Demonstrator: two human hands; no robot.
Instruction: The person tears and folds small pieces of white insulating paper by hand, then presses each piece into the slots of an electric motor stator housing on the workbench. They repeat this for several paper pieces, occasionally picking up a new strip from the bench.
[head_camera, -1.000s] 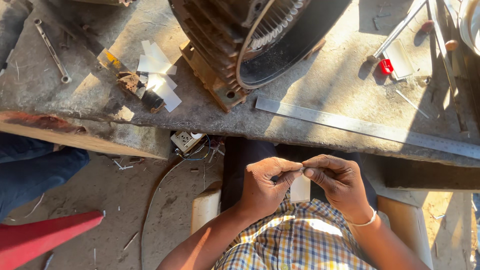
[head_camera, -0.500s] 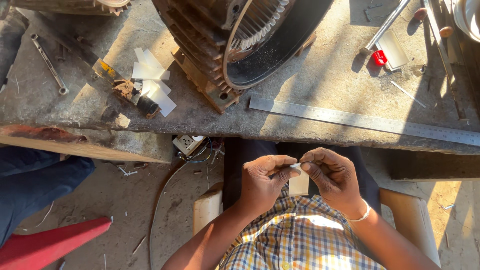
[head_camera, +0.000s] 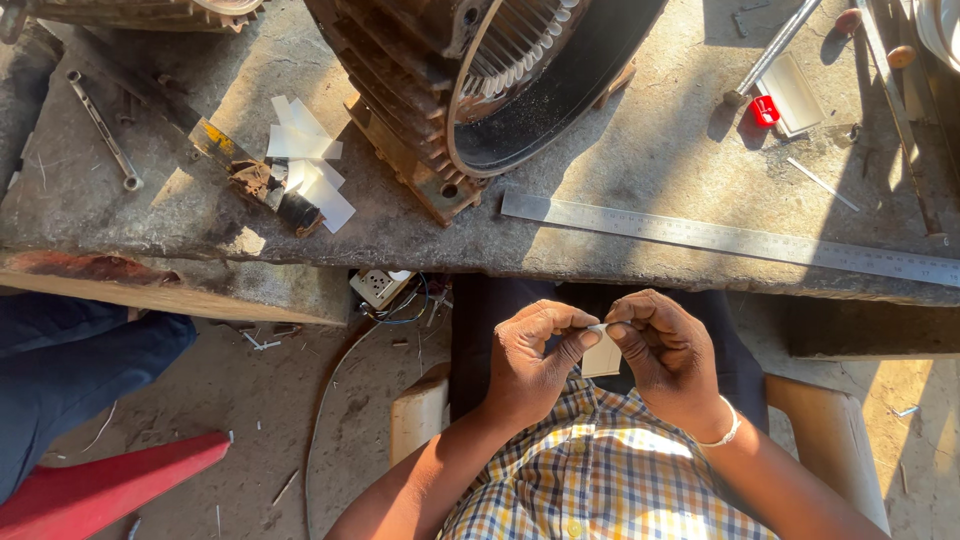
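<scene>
My left hand (head_camera: 533, 352) and my right hand (head_camera: 668, 352) meet over my lap, both pinching a small white paper strip (head_camera: 601, 353) between fingertips. The strip hangs folded below my fingers. In front of me on the stone bench (head_camera: 620, 150) stands a large rusty motor stator housing (head_camera: 480, 90) with visible slots. More white paper strips (head_camera: 308, 165) lie in a loose pile on the bench to the left. A long steel ruler (head_camera: 730, 238) lies along the bench's near edge.
A spanner (head_camera: 103, 130) and a dirty knife-like tool (head_camera: 250, 175) lie at the left of the bench. A metal rod and a red-capped item (head_camera: 765, 110) sit at the right. Another person's blue-trousered leg (head_camera: 70, 370) and a red object (head_camera: 100, 490) are at lower left.
The view has shifted slightly closer to the bench. My hands stay together on the paper strip, which now shows more below my fingers.
</scene>
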